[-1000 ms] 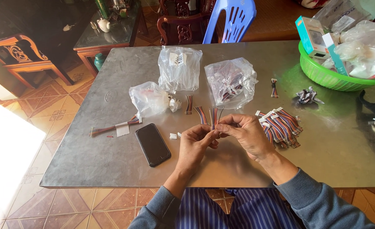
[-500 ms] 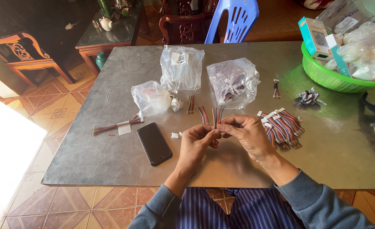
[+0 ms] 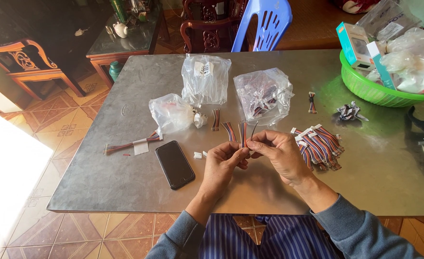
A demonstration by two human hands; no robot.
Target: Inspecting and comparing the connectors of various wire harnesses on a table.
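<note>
Both hands (image 3: 250, 156) pinch a multicoloured wire bundle (image 3: 242, 133) above the steel table (image 3: 126, 177).

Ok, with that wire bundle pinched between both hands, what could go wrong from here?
One wire strand is splaying away from the multicoloured wire bundle held by the left hand and right hand; it could bend or slip loose. The small white connectors beside the smartphone could be knocked away.

Multicoloured ribbon cable (image 3: 242, 132), green basket (image 3: 365, 86)
</note>
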